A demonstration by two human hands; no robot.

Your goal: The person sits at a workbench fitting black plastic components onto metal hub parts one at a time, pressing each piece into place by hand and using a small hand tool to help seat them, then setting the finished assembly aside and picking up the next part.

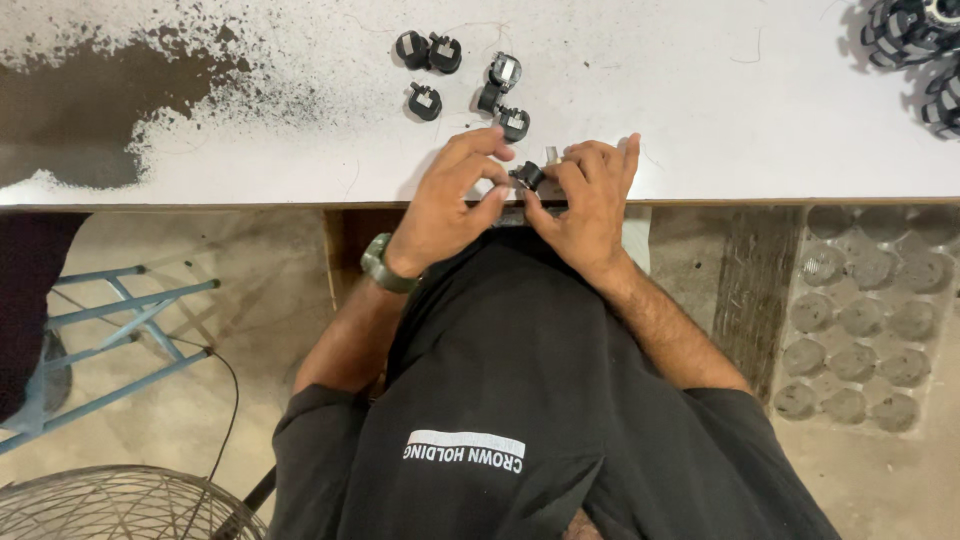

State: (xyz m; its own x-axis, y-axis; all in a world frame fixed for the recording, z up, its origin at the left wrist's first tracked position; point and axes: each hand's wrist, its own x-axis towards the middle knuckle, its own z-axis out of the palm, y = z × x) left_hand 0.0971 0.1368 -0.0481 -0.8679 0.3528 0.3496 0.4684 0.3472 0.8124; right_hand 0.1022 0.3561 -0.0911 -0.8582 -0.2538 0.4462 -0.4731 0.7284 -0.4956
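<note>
Left hand point(450, 195): mine, watch on the wrist, thumb and fingers pinched on the small black part point(527, 176) from its left side.
Right hand point(585, 195): fingertips closed on the same part from the right.
Part held: at the near edge of the white table point(700, 120), between both hands; what I am fitting to it is too small to tell.
Loose black parts point(470, 75): about six lie just beyond my hands, perhaps finished, perhaps waiting.
Far right: a pile of dark ridged pieces point(915, 50), untouched.
Progress: one part in hand, the rest apart on the table.
</note>
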